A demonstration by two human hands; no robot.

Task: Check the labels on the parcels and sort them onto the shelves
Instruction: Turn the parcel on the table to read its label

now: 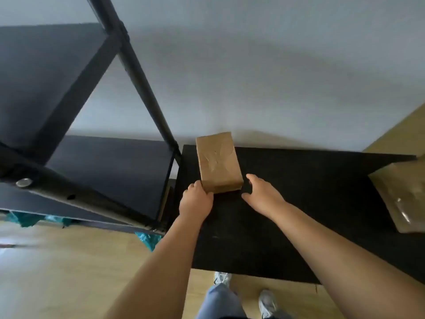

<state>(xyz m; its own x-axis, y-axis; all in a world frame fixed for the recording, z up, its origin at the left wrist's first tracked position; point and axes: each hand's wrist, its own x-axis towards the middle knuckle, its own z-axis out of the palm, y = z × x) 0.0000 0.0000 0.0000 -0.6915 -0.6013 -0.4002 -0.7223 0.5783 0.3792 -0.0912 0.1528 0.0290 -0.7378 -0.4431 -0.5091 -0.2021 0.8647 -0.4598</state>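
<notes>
Brown parcel (219, 162) in left hand (196, 201)

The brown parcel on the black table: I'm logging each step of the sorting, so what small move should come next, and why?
Probably close the right hand onto the brown parcel's near right corner. The left hand already touches its near left corner, while the right is open just beside it, apart. No label shows on the top face, so lifting with both hands to turn it seems the likely way to check before shelving.
</notes>
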